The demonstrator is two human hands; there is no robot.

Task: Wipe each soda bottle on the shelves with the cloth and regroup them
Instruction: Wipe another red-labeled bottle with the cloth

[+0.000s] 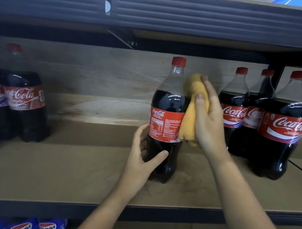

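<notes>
Wooden shelf board (64,170) under a dark metal beam (158,11), plywood backing behind. Fingers (202,109) of the right hand (209,124) curled round a bunched yellow cloth (191,115), thumb laid across its front, pressing it against the right side of the middle Coca-Cola bottle (166,120) from shoulder down to label. Left hand (141,156) wrapped round the dark lower part of that same bottle, thumb across the front, other fingers reaching behind on the left side. Bottle upright near the middle of the shelf, red cap on, label's printed panel facing the camera, base on the board. Forearms bare, rising from the lower edge across the shelf's front lip. Off to the right, well apart from the held bottle, a group of three Coca-Cola bottles (282,129) standing close together, upright, red caps on. Far left, blurred, two more Coca-Cola bottles (24,100) side by side, possibly others cut off at the edge. Below the shelf, bottom left, blue Pepsi bottles (47,227), only partly seen.
</notes>
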